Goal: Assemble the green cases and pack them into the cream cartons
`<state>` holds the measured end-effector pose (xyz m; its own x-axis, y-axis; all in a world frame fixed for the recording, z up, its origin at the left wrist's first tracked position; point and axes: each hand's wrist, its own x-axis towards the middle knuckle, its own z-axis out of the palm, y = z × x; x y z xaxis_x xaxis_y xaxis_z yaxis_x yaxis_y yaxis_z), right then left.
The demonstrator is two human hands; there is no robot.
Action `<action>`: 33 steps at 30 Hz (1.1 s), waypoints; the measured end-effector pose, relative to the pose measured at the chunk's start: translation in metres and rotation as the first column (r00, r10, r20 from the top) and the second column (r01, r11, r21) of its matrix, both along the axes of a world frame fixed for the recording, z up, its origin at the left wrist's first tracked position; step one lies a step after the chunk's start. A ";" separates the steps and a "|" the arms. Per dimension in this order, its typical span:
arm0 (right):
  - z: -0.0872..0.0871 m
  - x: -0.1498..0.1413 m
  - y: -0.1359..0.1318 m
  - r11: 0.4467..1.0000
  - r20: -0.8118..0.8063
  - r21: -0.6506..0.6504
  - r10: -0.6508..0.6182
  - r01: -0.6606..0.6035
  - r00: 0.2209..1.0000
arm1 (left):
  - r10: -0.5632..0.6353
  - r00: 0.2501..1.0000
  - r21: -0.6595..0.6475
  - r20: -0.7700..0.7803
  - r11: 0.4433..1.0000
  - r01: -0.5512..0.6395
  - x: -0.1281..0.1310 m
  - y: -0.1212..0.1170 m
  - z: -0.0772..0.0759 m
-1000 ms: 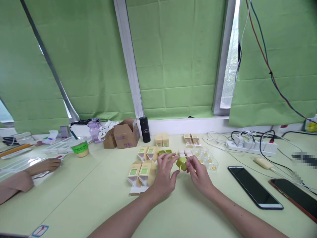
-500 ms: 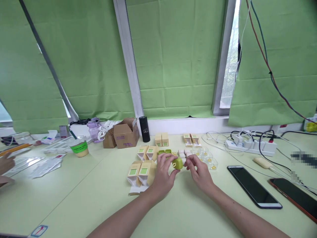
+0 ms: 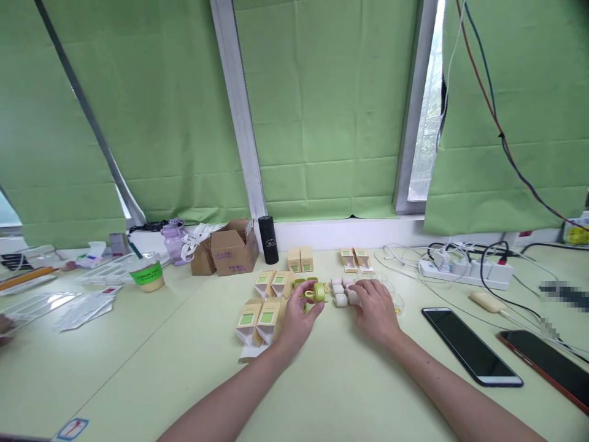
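My left hand (image 3: 299,312) pinches a small green rounded case with a loop on its side (image 3: 317,293), held above the table. More green pieces (image 3: 300,283) lie just behind those fingers. My right hand (image 3: 375,307) reaches down over a group of small white rounded blocks (image 3: 341,299), its fingertips closed around one white block (image 3: 353,298). Clear plastic cups with yellow bits inside (image 3: 398,303) are partly covered by this hand. Left of my left hand stand small tan cartons with green labels (image 3: 272,313).
More cartons (image 3: 300,259) stand farther back, beside a black bottle (image 3: 268,240) and a brown cardboard box (image 3: 234,247). At right lie phones (image 3: 472,345), a power strip (image 3: 467,270) and cables. A drink cup (image 3: 148,272) stands left; another person's hand (image 3: 5,325) shows at the edge.
My left hand moved slightly left with the green case, which has turned. My right hand left the case and came down onto the white blocks. The other person's hand dropped away from an orange item.
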<state>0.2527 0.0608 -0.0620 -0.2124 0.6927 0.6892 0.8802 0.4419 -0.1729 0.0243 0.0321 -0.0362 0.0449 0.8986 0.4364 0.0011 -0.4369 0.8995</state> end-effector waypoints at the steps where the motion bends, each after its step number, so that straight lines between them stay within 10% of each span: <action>1: 0.000 -0.001 0.000 0.999 0.037 -0.026 -0.021 0.022 0.999 | -0.017 0.999 -0.006 0.027 1.000 0.017 0.000 0.001 0.000; 22: 0.003 -0.002 0.004 0.992 0.270 0.012 -0.122 0.124 0.955 | -0.058 0.993 -0.012 0.100 0.998 0.059 0.001 0.000 0.003; 29: 0.010 -0.002 -0.005 0.995 -0.259 0.029 0.103 -0.099 0.960 | -0.052 0.993 -0.014 0.103 0.998 0.054 0.001 -0.001 0.003; 33: 0.013 -0.010 -0.009 0.915 -0.779 -0.032 0.229 -0.401 0.584 | -0.043 0.995 0.001 0.091 0.999 0.043 0.001 0.000 0.003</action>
<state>0.2429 0.0520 -0.0495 0.0847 0.8140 0.5747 0.2142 0.5484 -0.8083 0.0250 0.0319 -0.0327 0.0440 0.8970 0.4399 -0.1000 -0.4341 0.8953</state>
